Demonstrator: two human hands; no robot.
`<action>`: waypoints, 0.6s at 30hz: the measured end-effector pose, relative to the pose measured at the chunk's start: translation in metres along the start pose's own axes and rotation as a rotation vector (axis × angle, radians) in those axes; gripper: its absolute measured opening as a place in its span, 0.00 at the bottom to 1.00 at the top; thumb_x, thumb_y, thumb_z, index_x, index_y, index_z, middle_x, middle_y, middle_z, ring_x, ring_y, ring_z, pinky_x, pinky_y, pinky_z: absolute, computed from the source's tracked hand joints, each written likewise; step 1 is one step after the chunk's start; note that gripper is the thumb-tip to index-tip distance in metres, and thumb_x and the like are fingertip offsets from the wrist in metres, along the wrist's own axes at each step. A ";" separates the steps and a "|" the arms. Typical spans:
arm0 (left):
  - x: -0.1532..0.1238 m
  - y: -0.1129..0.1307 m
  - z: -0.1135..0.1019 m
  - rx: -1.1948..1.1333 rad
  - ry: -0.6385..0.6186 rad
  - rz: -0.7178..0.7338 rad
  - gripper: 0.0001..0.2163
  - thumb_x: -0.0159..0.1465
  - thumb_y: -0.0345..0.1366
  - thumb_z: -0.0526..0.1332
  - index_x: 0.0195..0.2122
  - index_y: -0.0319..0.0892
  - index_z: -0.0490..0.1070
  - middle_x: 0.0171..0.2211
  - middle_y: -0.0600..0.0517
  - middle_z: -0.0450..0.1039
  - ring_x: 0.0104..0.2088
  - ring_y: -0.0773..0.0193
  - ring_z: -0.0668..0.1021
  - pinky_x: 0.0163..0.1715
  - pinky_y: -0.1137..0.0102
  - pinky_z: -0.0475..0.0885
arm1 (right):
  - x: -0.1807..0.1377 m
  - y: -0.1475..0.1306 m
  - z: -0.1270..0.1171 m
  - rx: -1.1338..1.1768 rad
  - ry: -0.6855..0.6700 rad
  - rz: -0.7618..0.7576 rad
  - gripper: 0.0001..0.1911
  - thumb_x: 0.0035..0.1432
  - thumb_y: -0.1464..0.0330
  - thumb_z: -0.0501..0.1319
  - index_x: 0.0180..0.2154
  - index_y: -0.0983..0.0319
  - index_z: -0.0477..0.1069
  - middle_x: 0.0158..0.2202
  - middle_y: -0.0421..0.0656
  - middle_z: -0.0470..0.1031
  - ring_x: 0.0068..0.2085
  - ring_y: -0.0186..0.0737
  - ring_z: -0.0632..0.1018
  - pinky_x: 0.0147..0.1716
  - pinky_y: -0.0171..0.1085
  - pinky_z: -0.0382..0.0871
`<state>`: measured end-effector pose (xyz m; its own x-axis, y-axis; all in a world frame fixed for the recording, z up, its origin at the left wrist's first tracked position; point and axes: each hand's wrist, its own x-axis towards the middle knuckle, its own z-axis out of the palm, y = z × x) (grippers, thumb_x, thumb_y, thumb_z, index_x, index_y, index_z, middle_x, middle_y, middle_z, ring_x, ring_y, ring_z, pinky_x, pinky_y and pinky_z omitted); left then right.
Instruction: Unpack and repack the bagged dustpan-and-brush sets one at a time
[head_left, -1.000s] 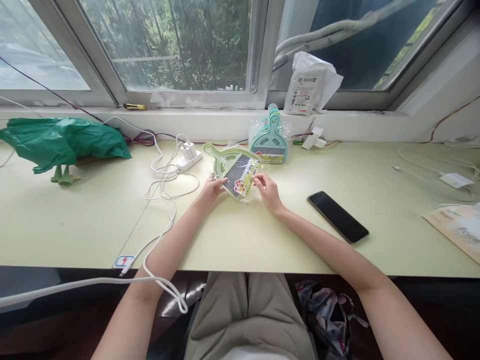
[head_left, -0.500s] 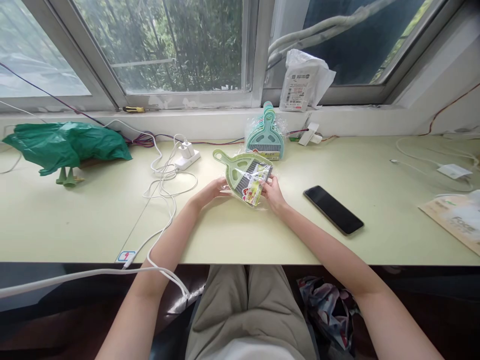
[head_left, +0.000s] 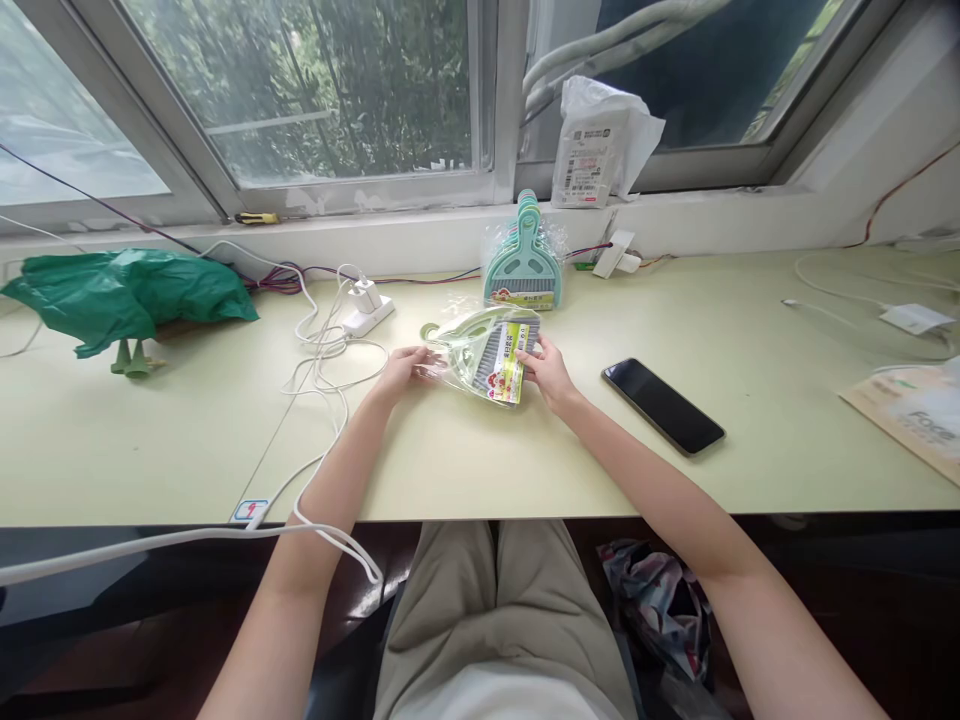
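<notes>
A light green dustpan (head_left: 466, 345) with a grey-bristled brush and a printed card lies tilted above the table in a clear plastic bag (head_left: 448, 370). My right hand (head_left: 551, 374) is closed on its right side, thumb over the card (head_left: 513, 365) and brush edge. My left hand (head_left: 405, 372) is at the handle end, its fingers pinched on the loose plastic of the bag. Just behind stands a stack of teal dustpan sets (head_left: 527, 262), also in clear wrapping, leaning toward the wall.
A black phone (head_left: 664, 406) lies to the right of my right hand. White cables (head_left: 330, 400) and a power strip (head_left: 367, 316) are on the left, beyond them a green plastic bag (head_left: 131, 295). A white parcel (head_left: 596, 150) stands on the sill; a paper packet (head_left: 907, 420) is far right.
My left hand has moved left, off the dustpan's edge and onto the bag's plastic, which is now drawn out. The dustpan has turned, its handle dipping lower. The view has shifted slightly.
</notes>
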<state>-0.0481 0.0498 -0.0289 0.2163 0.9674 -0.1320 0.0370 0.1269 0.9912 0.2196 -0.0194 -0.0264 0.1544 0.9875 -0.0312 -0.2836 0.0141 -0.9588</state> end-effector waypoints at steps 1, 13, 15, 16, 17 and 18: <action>0.003 0.001 -0.006 -0.009 0.071 0.012 0.15 0.59 0.45 0.62 0.35 0.36 0.76 0.34 0.42 0.79 0.25 0.63 0.79 0.24 0.71 0.71 | 0.001 -0.002 -0.003 0.011 0.010 -0.005 0.18 0.51 0.69 0.65 0.45 0.57 0.65 0.34 0.39 0.79 0.32 0.39 0.80 0.31 0.38 0.78; -0.006 0.016 -0.038 0.768 0.985 0.431 0.19 0.59 0.30 0.59 0.52 0.41 0.65 0.57 0.40 0.64 0.61 0.48 0.64 0.59 0.55 0.59 | 0.012 0.000 -0.019 0.149 0.058 -0.003 0.13 0.52 0.72 0.63 0.41 0.57 0.66 0.38 0.38 0.79 0.36 0.34 0.80 0.34 0.34 0.77; -0.011 0.020 -0.018 0.690 0.839 0.525 0.14 0.62 0.33 0.57 0.49 0.42 0.68 0.55 0.43 0.66 0.60 0.51 0.65 0.58 0.58 0.61 | 0.007 0.002 -0.012 0.128 0.029 0.005 0.14 0.52 0.70 0.64 0.42 0.57 0.66 0.38 0.39 0.80 0.35 0.35 0.81 0.35 0.35 0.78; -0.014 0.021 -0.007 0.590 0.688 0.527 0.10 0.63 0.36 0.57 0.44 0.42 0.71 0.48 0.44 0.70 0.55 0.53 0.69 0.55 0.61 0.64 | 0.004 0.003 -0.009 0.122 0.016 0.009 0.15 0.52 0.70 0.64 0.42 0.57 0.66 0.38 0.39 0.80 0.35 0.36 0.81 0.35 0.36 0.78; -0.016 0.021 0.005 0.459 0.517 0.480 0.09 0.65 0.39 0.55 0.39 0.42 0.72 0.40 0.45 0.73 0.49 0.55 0.73 0.50 0.63 0.68 | 0.002 0.003 -0.006 0.120 0.004 0.013 0.15 0.53 0.69 0.64 0.43 0.56 0.66 0.37 0.39 0.80 0.35 0.36 0.81 0.35 0.37 0.78; -0.018 0.020 0.017 0.322 0.333 0.396 0.13 0.66 0.43 0.53 0.37 0.41 0.73 0.35 0.46 0.73 0.43 0.57 0.75 0.44 0.65 0.70 | 0.000 0.003 -0.004 0.121 -0.007 0.017 0.15 0.53 0.69 0.64 0.43 0.56 0.65 0.37 0.38 0.80 0.35 0.36 0.81 0.35 0.37 0.78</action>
<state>-0.0346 0.0312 -0.0068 -0.0407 0.9507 0.3076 0.3203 -0.2792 0.9053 0.2226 -0.0199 -0.0304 0.1419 0.9889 -0.0444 -0.3983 0.0160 -0.9171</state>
